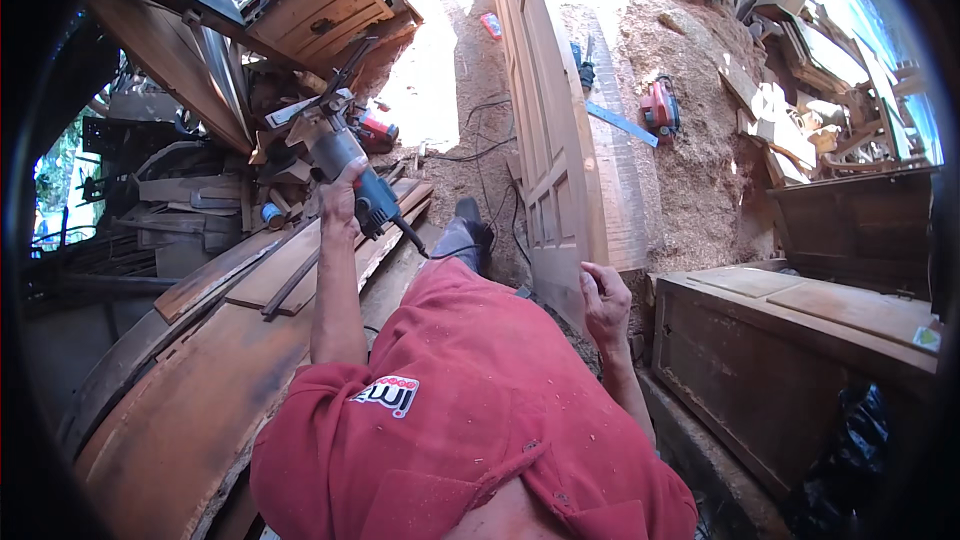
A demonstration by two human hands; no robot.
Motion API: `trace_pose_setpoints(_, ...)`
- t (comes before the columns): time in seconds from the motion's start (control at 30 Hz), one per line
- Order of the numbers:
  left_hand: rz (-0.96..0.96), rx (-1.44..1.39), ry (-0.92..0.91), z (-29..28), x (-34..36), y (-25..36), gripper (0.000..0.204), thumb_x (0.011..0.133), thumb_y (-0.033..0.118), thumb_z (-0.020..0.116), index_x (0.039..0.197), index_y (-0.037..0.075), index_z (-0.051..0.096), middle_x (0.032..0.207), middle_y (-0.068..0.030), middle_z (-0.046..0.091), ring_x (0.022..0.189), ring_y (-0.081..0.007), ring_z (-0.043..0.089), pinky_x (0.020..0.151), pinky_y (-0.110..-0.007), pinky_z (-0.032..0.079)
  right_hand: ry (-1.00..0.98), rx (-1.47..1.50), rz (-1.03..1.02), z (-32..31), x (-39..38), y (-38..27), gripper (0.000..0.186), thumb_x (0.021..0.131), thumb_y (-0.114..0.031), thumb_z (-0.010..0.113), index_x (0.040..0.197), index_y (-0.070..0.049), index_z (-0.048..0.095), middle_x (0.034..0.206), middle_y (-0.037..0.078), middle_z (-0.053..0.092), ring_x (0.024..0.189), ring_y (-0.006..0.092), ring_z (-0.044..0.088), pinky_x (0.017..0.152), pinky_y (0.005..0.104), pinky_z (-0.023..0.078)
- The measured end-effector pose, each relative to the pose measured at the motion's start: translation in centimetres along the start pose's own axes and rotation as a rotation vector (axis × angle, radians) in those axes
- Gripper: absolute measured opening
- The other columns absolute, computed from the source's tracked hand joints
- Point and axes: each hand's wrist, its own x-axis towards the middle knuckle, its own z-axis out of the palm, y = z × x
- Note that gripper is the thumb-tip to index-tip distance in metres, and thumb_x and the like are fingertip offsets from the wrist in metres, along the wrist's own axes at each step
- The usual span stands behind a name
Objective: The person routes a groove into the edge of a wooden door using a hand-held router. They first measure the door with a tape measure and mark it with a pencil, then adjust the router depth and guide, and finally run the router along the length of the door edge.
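My left hand (343, 202) is wrapped round a corded router (338, 154) with a grey and teal body, lifted in front of me on the left. Its metal base and rods point away from me, and the cord hangs from the near end. A wooden panel door (550, 155) stands on its long edge, running away from me at the centre. Close to the door's near end, my right hand (606, 305) has its fingers curled closed, and I see nothing in them. Whether it touches the door is unclear.
Beyond the door, a red power tool (662, 106) and a blue metal strip (622, 125) lie among wood shavings. Long boards (210, 370) are stacked at left. A wooden cabinet (770, 370) stands at right. A black cable (490, 145) crosses the floor.
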Motion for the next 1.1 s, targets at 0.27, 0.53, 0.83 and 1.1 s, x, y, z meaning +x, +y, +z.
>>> trace_pose_setpoints(0.27, -0.103, -0.088, -0.167, 2.2, 14.7, -2.9, 0.042, 0.076, 0.025, 0.080, 0.104, -0.002, 0.064, 0.087, -0.0116, 0.068, 0.073, -0.0200, 0.068, 0.067, -0.036, 0.059, -0.167, -0.287, -0.372, 8.2, 16.2, -8.3, 0.019, 0.087, -0.001, 0.065, 0.106, -0.002, 0.067, 0.087, 0.013, 0.063, 0.074, 0.0271, 0.065, 0.066, 0.0364, 0.052)
trace_pose_setpoints(0.53, -0.143, 0.233, -0.246, 1.2, 34.0, -0.5, 0.024, 0.073, 0.022, 0.080, 0.083, 0.004, 0.069, 0.070, -0.0023, 0.064, 0.061, -0.0116, 0.059, 0.058, -0.030, 0.049, -0.556, -0.652, 0.205, 19.9, 27.5, 1.7, 0.027, 0.089, -0.019, 0.066, 0.110, -0.003, 0.068, 0.091, 0.015, 0.069, 0.086, 0.0304, 0.067, 0.080, 0.0392, 0.052)
trace_pose_setpoints(0.83, -0.436, 0.369, -0.150, -6.1, 38.9, -1.5, 0.026, 0.071, 0.026, 0.080, 0.081, 0.005, 0.068, 0.070, -0.0027, 0.062, 0.064, -0.0128, 0.059, 0.059, -0.030, 0.048, -0.797, -1.118, -0.022, 29.4, 44.3, -1.4, 0.031, 0.091, -0.031, 0.057, 0.104, -0.006, 0.070, 0.103, 0.021, 0.069, 0.100, 0.0380, 0.066, 0.088, 0.0453, 0.052)
trace_pose_setpoints(1.1, -0.471, -0.210, 0.033, -10.0, 40.4, 0.7, 0.038, 0.072, 0.029, 0.080, 0.097, 0.006, 0.063, 0.079, -0.0039, 0.062, 0.065, -0.0154, 0.065, 0.061, -0.031, 0.056, -0.769, -1.229, -0.179, 34.5, 67.9, -0.9, 0.031, 0.088, -0.031, 0.060, 0.103, -0.006, 0.070, 0.101, 0.021, 0.070, 0.099, 0.0374, 0.066, 0.088, 0.0455, 0.053)
